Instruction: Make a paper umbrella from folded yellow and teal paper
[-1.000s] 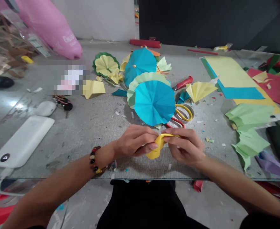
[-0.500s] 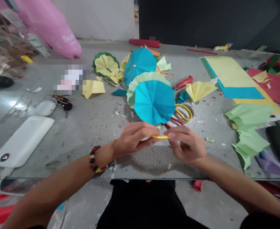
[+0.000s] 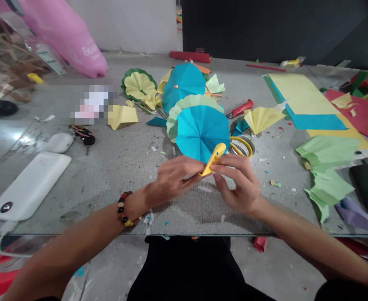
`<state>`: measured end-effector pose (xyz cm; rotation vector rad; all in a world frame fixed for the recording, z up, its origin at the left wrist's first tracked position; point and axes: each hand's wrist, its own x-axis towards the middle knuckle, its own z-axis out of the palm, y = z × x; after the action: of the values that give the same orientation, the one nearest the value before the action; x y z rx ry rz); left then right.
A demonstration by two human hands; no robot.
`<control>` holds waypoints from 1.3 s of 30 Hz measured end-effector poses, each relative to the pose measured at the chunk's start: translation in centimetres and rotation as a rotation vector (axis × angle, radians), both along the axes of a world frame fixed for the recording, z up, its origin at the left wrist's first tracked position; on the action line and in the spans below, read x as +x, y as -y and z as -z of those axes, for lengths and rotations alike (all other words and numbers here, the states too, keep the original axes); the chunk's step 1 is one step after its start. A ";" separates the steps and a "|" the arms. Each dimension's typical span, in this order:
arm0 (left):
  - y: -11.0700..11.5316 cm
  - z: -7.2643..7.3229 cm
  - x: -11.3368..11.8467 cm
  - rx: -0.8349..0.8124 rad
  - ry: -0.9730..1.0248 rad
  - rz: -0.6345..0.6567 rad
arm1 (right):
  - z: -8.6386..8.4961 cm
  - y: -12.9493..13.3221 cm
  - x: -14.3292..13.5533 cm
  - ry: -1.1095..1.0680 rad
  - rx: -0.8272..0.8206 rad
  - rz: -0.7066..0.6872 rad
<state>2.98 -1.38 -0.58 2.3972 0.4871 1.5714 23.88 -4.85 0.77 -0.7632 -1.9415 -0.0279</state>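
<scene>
A small folded piece of yellow paper (image 3: 214, 159) stands up tilted between my hands, just in front of a pleated blue paper disc (image 3: 202, 131). My left hand (image 3: 177, 175), with a beaded bracelet at the wrist, pinches its lower left end. The fingertips of my right hand (image 3: 238, 179) touch its right side, with the thumb lower and apart from the fingers. Behind the blue disc lie a pale green scalloped disc (image 3: 172, 121) and another blue disc (image 3: 185, 81). Yellow scissor handles (image 3: 244, 146) show beside my right hand.
A white power bank (image 3: 30, 184) with a cable lies at the left, near a pink bottle (image 3: 67, 37). A red-handled cutter (image 3: 242, 108) is behind the scissors. Coloured sheets (image 3: 309, 94) and crumpled green paper (image 3: 331, 171) lie at the right. The table's front edge (image 3: 202, 235) is near me.
The yellow paper, seen flat and edge-on before, now stands up and tilts to the upper right. My right hand has moved slightly left and up; my left hand has shifted a little.
</scene>
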 end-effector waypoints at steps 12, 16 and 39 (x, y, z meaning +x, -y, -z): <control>-0.1 -0.9 -0.2 0.100 -0.092 -0.056 | 0.2 -0.4 0.2 -0.048 -0.038 -0.036; -0.1 -1.2 0.1 0.068 -0.061 -0.001 | 0.4 -0.4 0.2 -0.042 -0.039 -0.043; 0.2 -1.0 -0.3 0.069 -0.055 -0.020 | 0.0 -0.3 0.1 0.019 -0.035 -0.128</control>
<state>2.69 -1.57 0.41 2.4995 0.4761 1.5585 23.96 -4.52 0.78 -0.6624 -2.0097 0.0776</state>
